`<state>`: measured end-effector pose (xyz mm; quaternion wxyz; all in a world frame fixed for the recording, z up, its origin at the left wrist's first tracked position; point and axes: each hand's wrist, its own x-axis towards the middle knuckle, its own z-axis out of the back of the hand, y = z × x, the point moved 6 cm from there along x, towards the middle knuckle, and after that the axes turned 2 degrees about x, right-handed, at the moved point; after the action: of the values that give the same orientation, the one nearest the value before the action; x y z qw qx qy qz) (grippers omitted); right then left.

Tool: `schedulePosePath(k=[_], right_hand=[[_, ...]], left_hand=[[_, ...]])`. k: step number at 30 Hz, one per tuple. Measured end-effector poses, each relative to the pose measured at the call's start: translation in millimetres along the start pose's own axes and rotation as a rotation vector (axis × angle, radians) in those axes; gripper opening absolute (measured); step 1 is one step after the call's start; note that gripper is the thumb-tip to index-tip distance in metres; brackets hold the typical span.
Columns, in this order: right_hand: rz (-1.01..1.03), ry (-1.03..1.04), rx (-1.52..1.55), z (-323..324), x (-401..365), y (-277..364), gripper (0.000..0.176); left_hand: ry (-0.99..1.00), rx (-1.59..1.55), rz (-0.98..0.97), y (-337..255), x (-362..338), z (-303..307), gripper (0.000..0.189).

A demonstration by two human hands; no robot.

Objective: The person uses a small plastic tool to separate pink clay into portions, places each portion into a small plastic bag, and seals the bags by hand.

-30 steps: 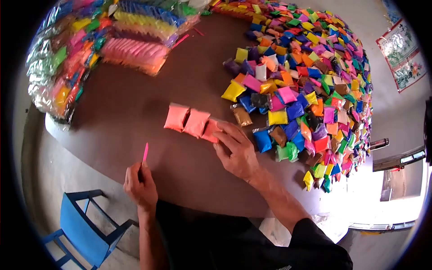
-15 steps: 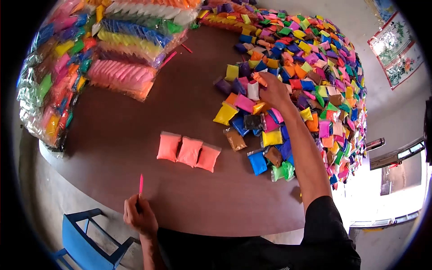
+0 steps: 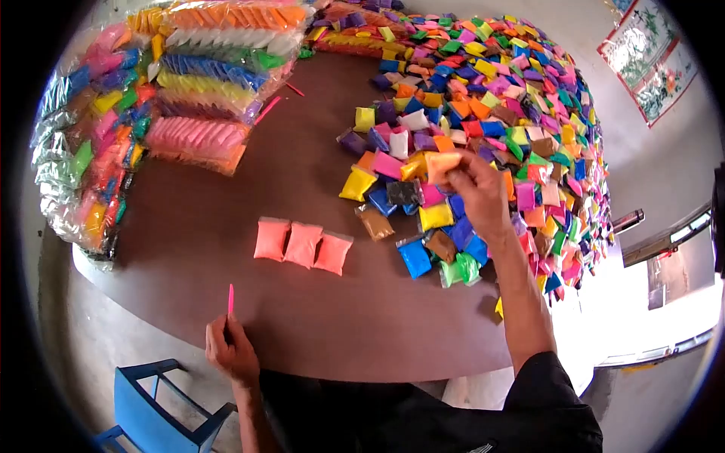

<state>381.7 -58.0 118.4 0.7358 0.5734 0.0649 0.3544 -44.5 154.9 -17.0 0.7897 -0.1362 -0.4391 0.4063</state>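
My right hand (image 3: 482, 192) pinches a small light-orange clay packet (image 3: 440, 165) by its edge, above the near side of a big pile of colourful packets (image 3: 521, 90). My left hand (image 3: 232, 353), at the front edge of the table, is closed around a thin pink stick (image 3: 231, 297) pointing upward; whether it is a pen or a plastic tool I cannot make out. Between the hands, a row of three coral-pink packets (image 3: 303, 244) lies flat on the brown table (image 3: 302, 317), their sides touching or slightly overlapping.
Stacked rows of bagged packets (image 3: 204, 136) fill the back left, sorted by colour. Clear bags of mixed packets (image 3: 94, 174) line the left edge. Two pink sticks (image 3: 268, 110) lie by the stacks. A blue chair (image 3: 155, 408) stands at lower left.
My right hand has lifted away from the pile toward me, bringing the light-orange packet with it. My left hand still grips the pink stick. The view has shifted slightly.
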Motion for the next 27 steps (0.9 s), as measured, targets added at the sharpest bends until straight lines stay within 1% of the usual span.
schedulePosePath(k=[1, 3, 5, 6, 9, 10, 11, 13, 14, 16, 20, 22, 26, 27], right_hand=[[-0.015, 0.019, 0.130, -5, -22, 8, 0.025], [-0.050, 0.157, 0.180, -10, -61, 3, 0.024], [-0.172, 0.178, 0.275, -26, -98, 5, 0.027], [-0.168, 0.223, 0.318, -34, -115, 4, 0.028], [-0.246, 0.220, 0.433, -54, -154, 1, 0.027], [-0.304, 0.246, 0.470, -60, -163, -5, 0.027], [-0.310, 0.261, 0.482, -66, -171, -8, 0.027], [-0.467, 0.234, 0.650, -77, -186, -18, 0.032], [-0.468, 0.247, 0.656, -81, -191, -18, 0.032], [-0.585, 0.288, 0.806, -94, -201, -20, 0.035], [-0.644, 0.336, 0.840, -113, -209, -25, 0.036], [-0.701, 0.332, 0.788, -119, -212, -29, 0.038], [-0.680, 0.350, 0.770, -123, -213, -37, 0.040], [-0.660, 0.356, 0.710, -123, -212, -38, 0.040]], left_hand=[[0.001, 0.006, -0.012, 0, 0, -1, 0.009], [0.010, -0.002, -0.010, 1, -1, -1, 0.010], [0.022, 0.011, -0.004, -2, 0, 0, 0.009], [0.031, 0.014, -0.013, -1, 0, 0, 0.009], [0.016, 0.027, -0.031, 1, -1, -4, 0.006], [-0.006, 0.016, -0.048, 1, -2, -3, 0.005], [-0.007, 0.036, -0.043, 0, -2, -2, 0.005], [-0.023, 0.017, -0.041, -4, -1, 0, 0.005], [-0.028, 0.029, -0.036, -4, -1, 1, 0.005], [-0.012, 0.015, -0.060, -5, -1, 0, 0.008], [0.007, 0.018, -0.034, -4, 0, -1, 0.009], [-0.013, 0.026, -0.066, -8, 1, 2, 0.010], [-0.025, 0.038, -0.046, -9, 2, 3, 0.010], [-0.023, 0.032, -0.047, -9, 2, 3, 0.011]])
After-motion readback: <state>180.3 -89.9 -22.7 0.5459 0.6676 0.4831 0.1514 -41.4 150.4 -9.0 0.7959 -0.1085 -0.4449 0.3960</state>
